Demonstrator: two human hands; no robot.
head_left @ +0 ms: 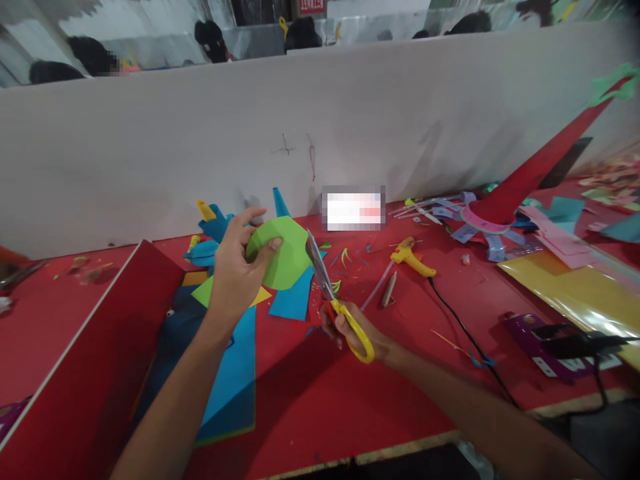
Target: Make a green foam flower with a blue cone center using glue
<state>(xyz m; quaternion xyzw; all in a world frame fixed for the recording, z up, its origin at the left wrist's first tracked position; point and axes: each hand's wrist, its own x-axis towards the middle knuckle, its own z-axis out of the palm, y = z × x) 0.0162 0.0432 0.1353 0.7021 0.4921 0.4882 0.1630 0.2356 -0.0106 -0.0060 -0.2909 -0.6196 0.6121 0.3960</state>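
Observation:
Between the thumb and fingers of my left hand [240,260] is a roundish piece of green paper [287,257], held up above the table. My right hand [353,327] grips scissors [355,327] with yellow and red handles. Their blades point up and touch or nearly touch the paper's right edge; whether they are cutting I cannot tell. Below the green piece lies a blue paper strip [295,297]. Under my left forearm are blue paper sheets [235,373], with green and yellow paper corners showing beside the wrist. Small paper scraps [345,257] lie scattered past the scissors.
A yellow glue gun [414,257] with a black cord lies right of the scissors. A red paper cone [545,160] leans at the right, near golden sheets [570,293] and a purple power strip [540,343]. A red divider [100,333] stands left; a white partition [200,147] rises behind.

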